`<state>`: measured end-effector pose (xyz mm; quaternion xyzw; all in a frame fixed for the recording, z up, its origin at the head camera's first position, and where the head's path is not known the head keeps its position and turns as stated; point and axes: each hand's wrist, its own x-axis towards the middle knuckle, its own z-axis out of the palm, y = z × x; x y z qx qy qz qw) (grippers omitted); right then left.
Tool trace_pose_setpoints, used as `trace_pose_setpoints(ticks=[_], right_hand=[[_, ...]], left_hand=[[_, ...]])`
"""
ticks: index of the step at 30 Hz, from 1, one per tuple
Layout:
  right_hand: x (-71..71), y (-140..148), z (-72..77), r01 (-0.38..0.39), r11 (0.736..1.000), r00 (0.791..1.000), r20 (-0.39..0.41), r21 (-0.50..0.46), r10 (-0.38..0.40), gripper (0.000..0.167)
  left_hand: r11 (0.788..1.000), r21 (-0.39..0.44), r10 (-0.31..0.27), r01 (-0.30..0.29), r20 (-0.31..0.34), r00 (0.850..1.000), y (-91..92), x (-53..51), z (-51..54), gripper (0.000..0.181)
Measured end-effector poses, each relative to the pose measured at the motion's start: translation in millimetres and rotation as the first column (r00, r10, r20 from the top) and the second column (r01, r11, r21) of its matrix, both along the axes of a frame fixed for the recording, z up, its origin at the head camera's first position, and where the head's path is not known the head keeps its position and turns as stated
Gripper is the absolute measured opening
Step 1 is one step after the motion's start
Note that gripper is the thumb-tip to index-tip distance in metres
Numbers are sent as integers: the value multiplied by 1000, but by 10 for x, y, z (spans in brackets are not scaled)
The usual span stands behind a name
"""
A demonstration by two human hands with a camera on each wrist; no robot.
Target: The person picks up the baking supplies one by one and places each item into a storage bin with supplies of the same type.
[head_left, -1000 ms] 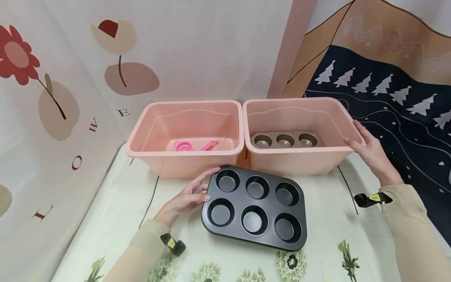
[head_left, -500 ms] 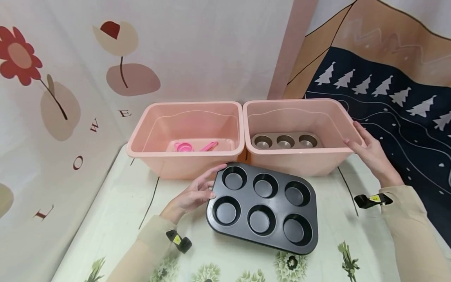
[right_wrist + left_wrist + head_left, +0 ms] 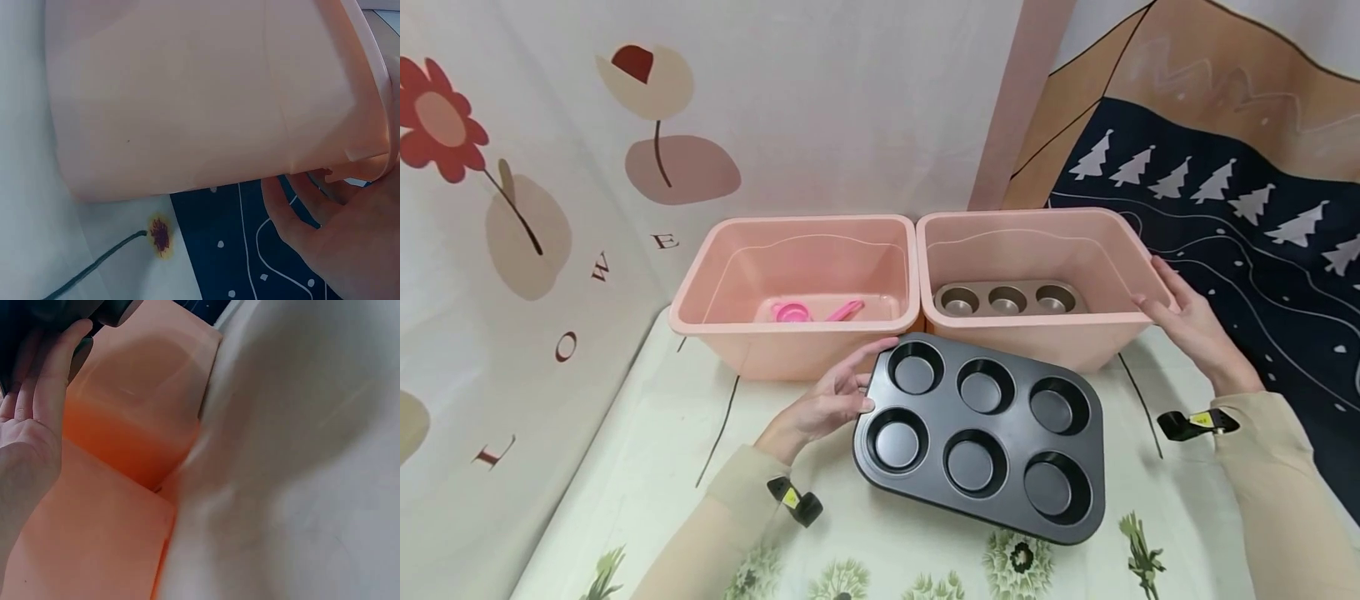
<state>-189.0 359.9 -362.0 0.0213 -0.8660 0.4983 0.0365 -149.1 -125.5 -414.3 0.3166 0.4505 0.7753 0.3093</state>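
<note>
My left hand (image 3: pixel 827 408) grips the left edge of a dark six-cup muffin tin (image 3: pixel 936 425), thumb on the top rim and fingers underneath. The tin hangs above the table in front of the two bins, tilted a little; the left wrist view shows the fingers (image 3: pixel 47 387) under its dark cups. On the right, my right hand (image 3: pixel 1202 333) pinches the right rim of the right pink bin (image 3: pixel 1015 335), thumb inside and fingers outside. In that bin lies a brown muffin tin (image 3: pixel 1021 292) with three cups showing; its front part is hidden by the bin wall.
The left pink bin (image 3: pixel 790 327) stands against the right one and holds a pink measuring cup (image 3: pixel 792 312) and a pink handled piece (image 3: pixel 846 310). Both bins stand at the back of a flower-printed cloth (image 3: pixel 790 508), before a printed curtain (image 3: pixel 850 108).
The left hand has moved to the right with the dark muffin tin and raised it, so it looks larger and overlaps the right bin's front. The right hand stays on the rim.
</note>
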Motion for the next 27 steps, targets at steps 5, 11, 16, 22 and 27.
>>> trace_pose_setpoints(ticks=[5,11,16,22,27], right_hand=[[-17,17,11,-8,1000,1000,18,12,8,74],[-9,5,31,-22,1000,1000,14,19,22,74],[-2,9,49,-13,999,1000,9,33,13,75],[-5,32,27,-18,999,1000,12,32,17,74],[-19,45,-2,-19,999,1000,25,31,18,74]], left_hand=[[1000,8,6,-6,-10,1000,66,-43,71,80],[999,23,-25,25,-11,1000,103,-56,99,79],[999,30,-42,43,-24,999,131,-47,95,79],[998,19,-53,54,-37,998,180,-26,108,79],[998,33,-59,61,-54,997,223,-26,151,78]])
